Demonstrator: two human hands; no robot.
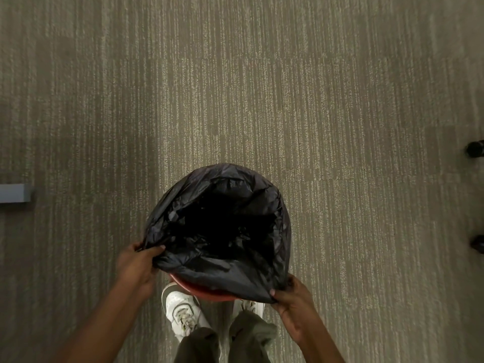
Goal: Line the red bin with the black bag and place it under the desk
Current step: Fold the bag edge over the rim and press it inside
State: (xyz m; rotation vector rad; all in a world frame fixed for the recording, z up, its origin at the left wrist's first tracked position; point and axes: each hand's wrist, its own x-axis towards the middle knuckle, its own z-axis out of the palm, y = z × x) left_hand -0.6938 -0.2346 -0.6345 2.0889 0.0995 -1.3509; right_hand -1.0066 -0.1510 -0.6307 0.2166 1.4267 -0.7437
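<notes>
The black bag is spread open over the red bin, which stands on the carpet in front of my feet. Only a strip of the red bin's rim shows at the near side, below the bag's edge. My left hand pinches the bag's edge at the near left. My right hand grips the bag's edge at the near right. The far and side parts of the rim are covered by the bag. The inside of the bag is dark.
Striped grey-green carpet fills the view. A grey bar-like foot pokes in at the left edge. Two black chair casters sit at the right edge. My white shoes stand just behind the bin.
</notes>
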